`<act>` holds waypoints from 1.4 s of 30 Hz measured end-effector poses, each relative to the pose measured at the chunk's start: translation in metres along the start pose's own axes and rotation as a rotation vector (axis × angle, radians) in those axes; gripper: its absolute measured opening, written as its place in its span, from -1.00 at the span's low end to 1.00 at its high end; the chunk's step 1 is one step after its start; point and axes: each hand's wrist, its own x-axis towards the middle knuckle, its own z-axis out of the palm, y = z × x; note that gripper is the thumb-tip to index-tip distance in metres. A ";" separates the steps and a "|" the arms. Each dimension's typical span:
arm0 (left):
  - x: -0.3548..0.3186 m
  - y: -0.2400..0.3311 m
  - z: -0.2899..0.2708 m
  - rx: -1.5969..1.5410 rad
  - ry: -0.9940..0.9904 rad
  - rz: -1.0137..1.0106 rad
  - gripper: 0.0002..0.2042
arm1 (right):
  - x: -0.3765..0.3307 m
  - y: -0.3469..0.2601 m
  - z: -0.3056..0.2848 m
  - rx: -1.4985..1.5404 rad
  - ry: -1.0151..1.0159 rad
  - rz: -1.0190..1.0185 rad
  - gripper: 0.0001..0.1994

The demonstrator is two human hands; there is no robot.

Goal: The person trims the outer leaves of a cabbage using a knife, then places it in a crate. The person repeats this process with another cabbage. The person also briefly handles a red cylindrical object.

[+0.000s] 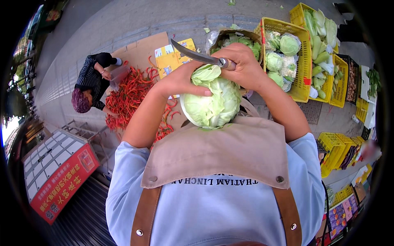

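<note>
A pale green cabbage point(217, 102) rests close against my apron point(221, 147), its outer leaves wrinkled and partly loose. My left hand point(183, 82) grips it from the left side, with the thumb laid across its leaves. In my right hand point(243, 61) is a knife point(199, 55), the fingers closed round its wooden handle. Its curved blade points left and away from me, passing just above my left hand's fingers. A leaf point(206, 73) stands up at the cabbage's top, near the knife handle. The left fingertips are hidden behind the cabbage.
Beyond my hands stands a box of leaf trimmings point(250, 44). A yellow crate point(304, 61) of cabbages and cauliflowers is to the right, with more vegetable crates beyond. At left, a person point(92, 82) bends over a heap of red chillies point(131, 94) on cardboard, near a red-sided stand point(63, 182).
</note>
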 end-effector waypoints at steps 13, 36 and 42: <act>-0.005 -0.003 -0.006 -0.034 0.004 -0.108 -0.18 | -0.042 0.083 -0.024 -0.231 0.367 0.481 -0.79; 0.004 0.009 -0.002 -0.174 0.014 -0.019 -0.10 | -0.083 0.088 0.007 0.268 0.445 0.924 -0.78; -0.003 -0.005 -0.005 -0.246 0.068 -0.056 -0.13 | -0.098 0.090 0.003 -0.225 0.336 0.800 -0.72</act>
